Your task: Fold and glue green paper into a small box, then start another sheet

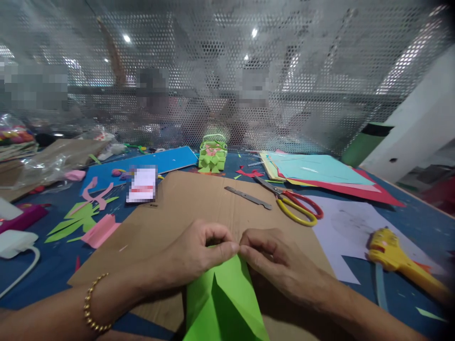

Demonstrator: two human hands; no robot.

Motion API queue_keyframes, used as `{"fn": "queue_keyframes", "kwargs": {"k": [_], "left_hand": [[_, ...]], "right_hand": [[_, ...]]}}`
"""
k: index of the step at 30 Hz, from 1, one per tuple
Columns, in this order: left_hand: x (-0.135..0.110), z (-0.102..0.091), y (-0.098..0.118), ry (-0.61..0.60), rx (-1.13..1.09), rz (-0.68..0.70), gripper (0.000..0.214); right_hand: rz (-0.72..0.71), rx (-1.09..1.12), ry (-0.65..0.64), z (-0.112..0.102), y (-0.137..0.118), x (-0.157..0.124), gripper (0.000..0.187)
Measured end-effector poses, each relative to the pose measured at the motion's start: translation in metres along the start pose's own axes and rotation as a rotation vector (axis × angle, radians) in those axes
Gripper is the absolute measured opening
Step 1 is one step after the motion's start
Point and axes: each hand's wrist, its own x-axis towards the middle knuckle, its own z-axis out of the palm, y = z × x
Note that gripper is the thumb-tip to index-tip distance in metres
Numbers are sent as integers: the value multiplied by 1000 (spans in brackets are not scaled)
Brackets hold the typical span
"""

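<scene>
A folded sheet of bright green paper stands up in front of me, over a flat piece of brown cardboard. My left hand pinches the paper's top edge between thumb and fingers. Close beside it, my right hand pinches the same edge, the two thumb tips nearly touching. A raised fold with a dark crease runs down the paper below the hands. Beyond them on the cardboard lie a grey metal blade and scissors with one red and one yellow handle.
A yellow glue gun lies at the right on white paper. Coloured sheets are stacked behind it. A small green paper basket stands at the back. Green cut paper and a folded pink piece are at the left.
</scene>
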Motion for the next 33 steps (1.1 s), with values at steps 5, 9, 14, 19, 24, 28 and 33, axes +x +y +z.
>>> {"fn": "queue_keyframes", "kwargs": {"k": [5,9,14,19,24,28,33], "left_hand": [[-2,-1,-5,-24,-62,-49,28],[1,1,-6,-7,-102,-35,32],[0,4,2,113,-185,-51,48],[-2,5,7,228,-287,-112,59],[5,7,1,193,-701,-66,46],[10,6,-9,85,-787,-118,36],[12,3,-19,168,-642,-151,37]], "right_hand": [[3,4,-32,0,1,-1,37],[15,23,-1,-1,2,0,37],[-18,-3,41,-3,0,3,30],[-31,-150,231,-3,-3,3,28],[-14,-307,488,-9,3,5,25],[34,-327,554,-16,7,6,25],[78,-181,460,-18,3,7,23]]}}
